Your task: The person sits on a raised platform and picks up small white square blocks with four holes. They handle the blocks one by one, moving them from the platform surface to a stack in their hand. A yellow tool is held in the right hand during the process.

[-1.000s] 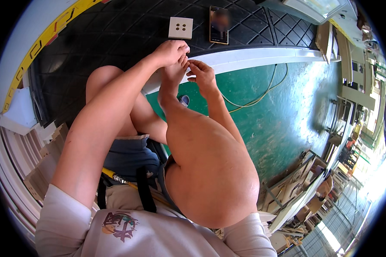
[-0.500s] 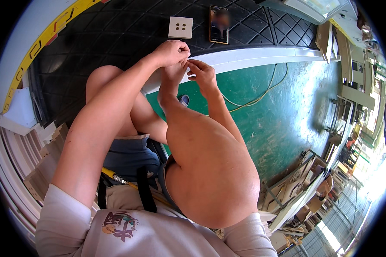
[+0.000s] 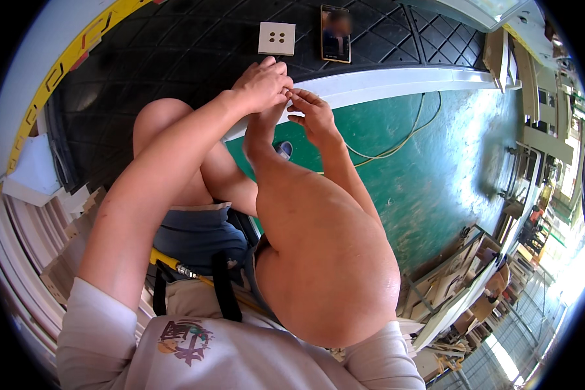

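Note:
My bare foot (image 3: pixel 264 127) is raised against the white edge (image 3: pixel 370 82) of a black work surface, knee bent toward me. Over its toes lies my left hand (image 3: pixel 263 86), closed, with fingers curled and tips hidden against the toes. From the right, my right hand (image 3: pixel 314 116) meets it, thumb and forefinger pinched together at the toe tips, its other fingers bent. Whatever is between the fingertips is too small to make out. Just beyond the hands, a white square plate (image 3: pixel 266 39) with several round dark holes rests on the black surface.
A phone (image 3: pixel 336 36) with a lit screen lies right of the plate on the black ridged surface (image 3: pixel 195 52). A slipper (image 3: pixel 284 150) is on the green floor (image 3: pixel 383 188), where a thin hose (image 3: pixel 403 144) curves. Racks of boards (image 3: pixel 458 286) stand at right.
My left hand has turned and slid slightly down over the toes, its knuckles now higher. My right hand stays at the toe tips. The whole view has shifted slightly.

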